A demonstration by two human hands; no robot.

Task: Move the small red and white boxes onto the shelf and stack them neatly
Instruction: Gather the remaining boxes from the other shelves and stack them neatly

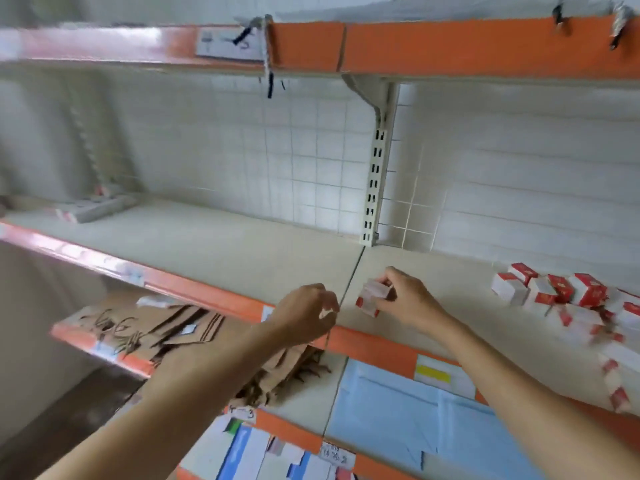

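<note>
Orange edging ran along the front lip of the middle shelf (pixel 214 299), whose beige board lay bare from the seam leftward to a flat grey pack (pixel 93 207) at ten o'clock. The right hand (pixel 410 299) pinched one small red and white box (pixel 372 299) between thumb and fingertips, just right of the board seam and close behind the orange lip; whether the box touched the board could not be told through the blur. The left hand (pixel 304 315) hovered at the seam over the lip, fingers curled; a pale scrap showed at its fingertips, but whether it gripped anything could not be told. At three o'clock from the held box, well apart, a cluster of red and white boxes (pixel 554 289) stood and lay untidily, spilling toward the right front edge. Open board separated that cluster from the right hand. A slotted upright (pixel 375 174) rose at twelve o'clock against the white wire grid. Below, at seven o'clock, brown paper bags (pixel 180 327) lay on a lower shelf; blue sheet material (pixel 398 410) lay at five o'clock.
</note>
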